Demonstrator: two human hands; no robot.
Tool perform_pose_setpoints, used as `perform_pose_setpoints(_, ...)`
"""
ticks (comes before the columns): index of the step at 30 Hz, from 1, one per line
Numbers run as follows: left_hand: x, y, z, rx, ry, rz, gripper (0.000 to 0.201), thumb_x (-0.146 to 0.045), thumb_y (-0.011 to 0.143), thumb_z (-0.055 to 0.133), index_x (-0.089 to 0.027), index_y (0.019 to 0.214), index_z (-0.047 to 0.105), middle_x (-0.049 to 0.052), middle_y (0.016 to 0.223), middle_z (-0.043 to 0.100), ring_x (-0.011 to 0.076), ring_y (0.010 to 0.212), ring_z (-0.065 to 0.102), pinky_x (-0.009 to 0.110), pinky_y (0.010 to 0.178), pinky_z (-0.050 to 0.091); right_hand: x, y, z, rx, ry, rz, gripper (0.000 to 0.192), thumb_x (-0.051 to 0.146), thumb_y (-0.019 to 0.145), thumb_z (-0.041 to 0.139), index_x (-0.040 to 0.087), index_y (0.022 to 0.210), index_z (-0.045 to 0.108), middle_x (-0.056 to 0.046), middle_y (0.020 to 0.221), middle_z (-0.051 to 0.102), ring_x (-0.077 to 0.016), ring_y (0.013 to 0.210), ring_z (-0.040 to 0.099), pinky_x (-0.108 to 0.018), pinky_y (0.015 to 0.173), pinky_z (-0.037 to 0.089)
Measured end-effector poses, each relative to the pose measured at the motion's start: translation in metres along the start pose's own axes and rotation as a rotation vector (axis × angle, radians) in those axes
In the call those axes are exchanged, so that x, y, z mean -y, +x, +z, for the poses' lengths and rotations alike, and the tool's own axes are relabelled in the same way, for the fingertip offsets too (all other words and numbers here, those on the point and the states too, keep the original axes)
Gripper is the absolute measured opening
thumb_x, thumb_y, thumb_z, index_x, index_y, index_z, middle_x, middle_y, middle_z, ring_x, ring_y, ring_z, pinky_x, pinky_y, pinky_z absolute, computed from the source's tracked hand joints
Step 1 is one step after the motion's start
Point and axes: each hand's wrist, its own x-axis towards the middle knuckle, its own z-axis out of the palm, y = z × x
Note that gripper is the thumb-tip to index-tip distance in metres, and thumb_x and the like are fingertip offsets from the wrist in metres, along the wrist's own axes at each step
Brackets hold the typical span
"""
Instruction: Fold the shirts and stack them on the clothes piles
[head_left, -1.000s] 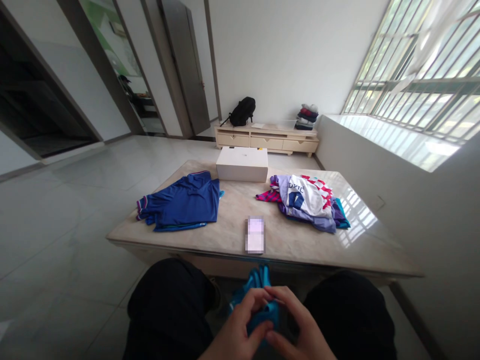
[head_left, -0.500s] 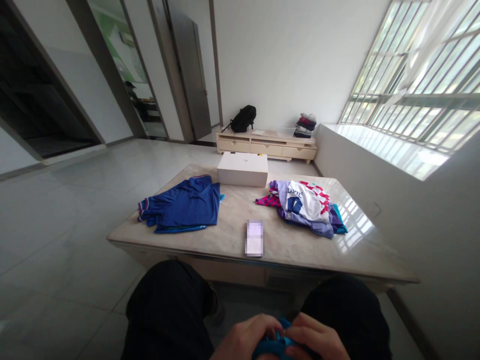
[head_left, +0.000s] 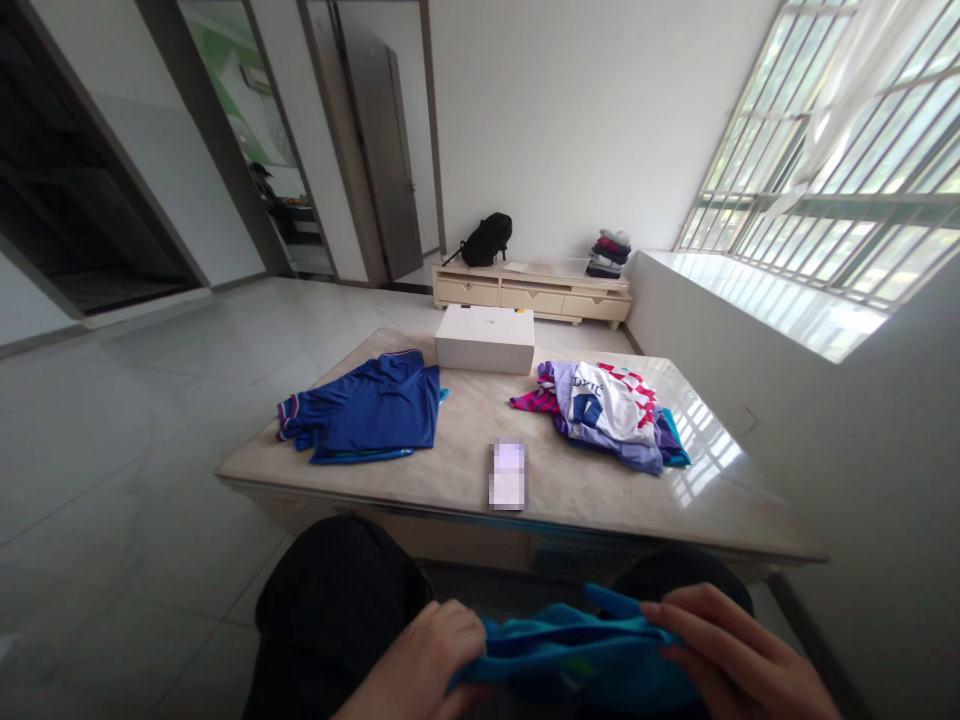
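Note:
A bright blue garment (head_left: 555, 650) is stretched sideways between my two hands, low in the view above my lap. My left hand (head_left: 431, 655) is closed on its left end, the fingers curled in. At the other end my right hand (head_left: 724, 640) pinches the fabric between thumb and fingers. The garment's lower part runs out of the frame, so its kind is not clear. Dark blue shirts (head_left: 375, 410) lie stacked on the table's left. A pile of jerseys (head_left: 611, 405), white-and-red checked on top, lies on its right.
The marble-look table (head_left: 457, 470) spans the view beyond my knees. On it are a white box (head_left: 485, 340) at the back and a blurred-out flat object (head_left: 508, 475) near the front edge. A low cabinet (head_left: 532, 292) behind carries a black backpack (head_left: 487, 238) and folded clothes (head_left: 609, 255).
My hands have moved apart, left hand leftward and right hand rightward. The bunched blue fabric between them is now spread out and higher in view.

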Motion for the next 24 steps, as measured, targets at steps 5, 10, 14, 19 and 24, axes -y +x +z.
perform_pose_setpoints(5, 0.007, -0.004, -0.012, -0.168, -0.197, 0.002, 0.013, -0.032, 0.095, 0.07, -0.024, 0.085, 0.071, 0.0, 0.095, 0.072, 0.0204, 0.092, 0.067, 0.026, 0.082, 0.047, -0.006, 0.003, -0.014, -0.133, -0.146, 0.002, 0.015, 0.034, 0.096, 0.07, 0.03, 0.107, 0.08, -0.003, 0.094, 0.079, -0.0164, 0.072, 0.078, -0.013, 0.066, 0.06)
perform_pose_setpoints(10, 0.012, -0.013, -0.02, -0.429, -0.257, 0.115, 0.015, -0.04, 0.097, 0.069, -0.027, 0.091, 0.075, 0.003, 0.102, 0.077, 0.0223, 0.098, 0.072, 0.026, 0.09, 0.054, -0.01, 0.002, -0.019, -0.181, -0.192, 0.018, 0.017, 0.041, 0.096, 0.07, 0.029, 0.103, 0.08, -0.002, 0.094, 0.081, -0.0174, 0.071, 0.079, -0.013, 0.066, 0.061)
perform_pose_setpoints(14, 0.013, -0.017, -0.017, -0.714, -0.179, 0.153, 0.011, -0.041, 0.091, 0.075, -0.032, 0.096, 0.078, -0.001, 0.093, 0.08, 0.0207, 0.087, 0.076, 0.023, 0.083, 0.06, -0.01, -0.002, -0.021, -0.166, -0.199, 0.031, 0.018, 0.043, 0.095, 0.071, 0.03, 0.104, 0.081, 0.0, 0.092, 0.082, -0.0167, 0.068, 0.08, -0.012, 0.065, 0.061)
perform_pose_setpoints(19, 0.011, -0.016, -0.026, -0.883, -0.225, -0.045, 0.032, -0.055, 0.084, 0.077, -0.03, 0.105, 0.081, 0.0, 0.091, 0.082, 0.0225, 0.081, 0.079, 0.026, 0.079, 0.064, -0.006, -0.001, -0.022, -0.14, -0.208, 0.028, 0.021, 0.046, 0.096, 0.069, 0.031, 0.104, 0.081, 0.001, 0.094, 0.083, -0.0167, 0.069, 0.08, -0.011, 0.067, 0.061)
perform_pose_setpoints(24, 0.01, -0.008, -0.038, -0.863, -0.304, -0.069, 0.034, -0.058, 0.082, 0.075, -0.025, 0.085, 0.08, 0.004, 0.092, 0.08, 0.0259, 0.089, 0.077, 0.03, 0.083, 0.064, -0.002, 0.004, -0.016, -0.121, -0.175, 0.067, 0.02, 0.047, 0.097, 0.068, 0.032, 0.104, 0.079, 0.004, 0.096, 0.083, -0.0156, 0.076, 0.081, -0.009, 0.073, 0.061)
